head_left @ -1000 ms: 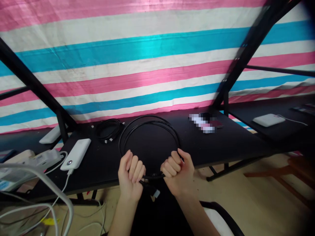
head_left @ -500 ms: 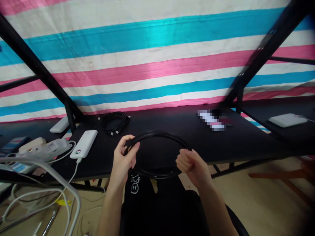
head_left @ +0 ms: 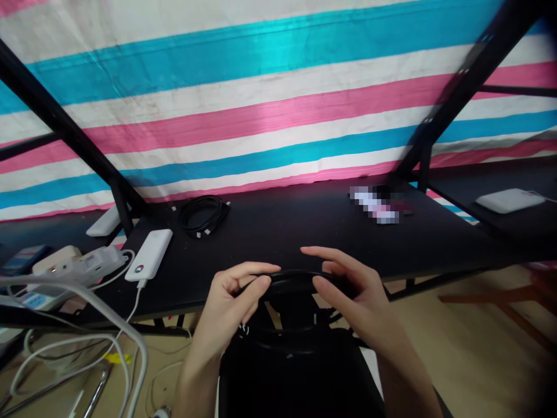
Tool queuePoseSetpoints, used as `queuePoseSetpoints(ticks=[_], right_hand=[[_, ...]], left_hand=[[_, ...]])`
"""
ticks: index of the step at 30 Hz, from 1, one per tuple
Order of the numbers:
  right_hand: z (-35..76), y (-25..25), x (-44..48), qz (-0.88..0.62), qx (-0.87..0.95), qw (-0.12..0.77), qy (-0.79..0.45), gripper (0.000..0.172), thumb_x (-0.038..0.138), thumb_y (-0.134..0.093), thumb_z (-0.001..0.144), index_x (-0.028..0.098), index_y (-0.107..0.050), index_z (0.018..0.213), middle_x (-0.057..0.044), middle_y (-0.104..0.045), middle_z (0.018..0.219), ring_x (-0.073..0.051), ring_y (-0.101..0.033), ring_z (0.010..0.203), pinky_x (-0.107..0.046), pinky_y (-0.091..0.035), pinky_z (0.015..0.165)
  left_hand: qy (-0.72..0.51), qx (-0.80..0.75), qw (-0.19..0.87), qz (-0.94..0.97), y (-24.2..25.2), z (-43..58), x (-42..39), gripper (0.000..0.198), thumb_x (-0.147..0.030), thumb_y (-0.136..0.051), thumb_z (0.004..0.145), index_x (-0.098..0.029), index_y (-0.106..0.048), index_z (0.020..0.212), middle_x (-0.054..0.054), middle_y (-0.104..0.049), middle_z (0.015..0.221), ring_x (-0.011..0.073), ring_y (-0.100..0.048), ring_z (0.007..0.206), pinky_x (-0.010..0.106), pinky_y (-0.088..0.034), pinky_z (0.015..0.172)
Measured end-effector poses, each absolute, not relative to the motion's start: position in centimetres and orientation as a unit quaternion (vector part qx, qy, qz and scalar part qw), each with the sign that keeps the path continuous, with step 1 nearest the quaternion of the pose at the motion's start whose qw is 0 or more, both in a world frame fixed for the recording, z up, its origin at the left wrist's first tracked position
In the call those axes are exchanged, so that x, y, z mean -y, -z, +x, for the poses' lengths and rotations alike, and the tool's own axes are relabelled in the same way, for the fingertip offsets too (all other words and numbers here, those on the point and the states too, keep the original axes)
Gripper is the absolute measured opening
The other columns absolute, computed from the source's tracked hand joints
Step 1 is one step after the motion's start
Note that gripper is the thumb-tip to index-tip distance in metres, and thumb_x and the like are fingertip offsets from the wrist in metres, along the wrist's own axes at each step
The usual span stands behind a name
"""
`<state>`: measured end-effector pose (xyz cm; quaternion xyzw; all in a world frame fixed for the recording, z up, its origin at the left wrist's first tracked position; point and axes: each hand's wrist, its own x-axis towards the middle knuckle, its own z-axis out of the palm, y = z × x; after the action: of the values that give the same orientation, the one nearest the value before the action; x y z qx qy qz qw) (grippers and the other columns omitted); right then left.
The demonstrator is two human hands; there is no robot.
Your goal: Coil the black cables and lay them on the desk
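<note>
A coil of black cable (head_left: 296, 275) hangs over my lap, just in front of the table's near edge. My left hand (head_left: 237, 299) pinches its left side between thumb and fingers. On the right side, the cable runs into the crook of my right hand (head_left: 359, 290), between the thumb and the bent fingers. The right index finger is stretched out, away from the thumb. Part of the coil is hidden behind my hands and blends into the dark clothing below.
Another coiled black cable (head_left: 204, 215) lies on the black table (head_left: 278, 226). A white power bank (head_left: 149, 255) with a plugged-in cord sits at the left, near a power strip (head_left: 87, 264) and hanging white cables. A blurred-out item (head_left: 374, 203) lies at the right. Black frame posts stand on both sides.
Both hands have drawn closer together and slightly down, bringing the coil lower over my lap. My right hand has gone from a closed fist to a looser grip with the index finger extended.
</note>
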<state>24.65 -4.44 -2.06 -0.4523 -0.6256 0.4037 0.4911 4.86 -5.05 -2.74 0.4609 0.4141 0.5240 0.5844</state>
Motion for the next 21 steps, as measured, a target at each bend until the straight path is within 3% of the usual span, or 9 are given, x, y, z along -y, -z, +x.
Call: queuePoseSetpoints(ticks=[5, 10, 15, 21], right_hand=[[24.1, 2.0, 4.8, -0.433, 0.674, 0.502, -0.326, 0.018, 0.027, -0.064, 0.083, 0.032, -0.074, 0.096, -0.001, -0.072, 0.085, -0.013, -0.062, 0.064, -0.022, -0.047, 0.053], [24.4, 2.4, 4.6, -0.455, 0.637, 0.563, -0.264, 0.016, 0.025, -0.067, 0.079, 0.032, -0.076, 0.090, 0.000, -0.072, 0.077, -0.012, -0.057, 0.052, -0.021, -0.041, 0.044], [24.4, 2.9, 4.8, -0.504, 0.506, 0.652, -0.255, 0.016, 0.026, -0.067, 0.078, 0.028, -0.076, 0.091, 0.002, -0.058, 0.054, -0.007, -0.034, 0.040, -0.022, -0.025, 0.035], [24.3, 4.1, 5.0, -0.469, 0.463, 0.710, -0.247, 0.015, 0.024, -0.069, 0.076, 0.027, -0.075, 0.089, 0.004, -0.049, 0.051, -0.008, -0.035, 0.041, -0.023, -0.026, 0.037]], left_hand=[[-0.529, -0.431, 0.548, 0.484, 2.9, 5.5, 5.6, 0.018, -0.030, -0.065, 0.080, -0.017, -0.075, 0.090, -0.005, -0.042, 0.041, 0.0029, -0.025, 0.034, 0.016, -0.018, 0.035], [-0.512, -0.456, 0.531, 0.498, 3.1, 5.4, 5.3, 0.013, -0.025, -0.074, 0.072, -0.018, -0.073, 0.083, 0.002, -0.061, 0.063, 0.0078, -0.050, 0.052, 0.015, -0.036, 0.045], [-0.562, -0.468, 0.530, 0.429, 4.3, 5.9, 5.1, 0.013, -0.029, -0.072, 0.073, -0.016, -0.070, 0.073, -0.006, -0.042, 0.046, 0.0020, -0.025, 0.037, 0.016, -0.016, 0.035], [-0.637, -0.446, 0.527, 0.341, 5.6, 7.1, 5.0, 0.011, -0.027, -0.073, 0.071, -0.016, -0.070, 0.072, -0.009, -0.035, 0.039, 0.0023, -0.024, 0.035, 0.015, -0.022, 0.038]])
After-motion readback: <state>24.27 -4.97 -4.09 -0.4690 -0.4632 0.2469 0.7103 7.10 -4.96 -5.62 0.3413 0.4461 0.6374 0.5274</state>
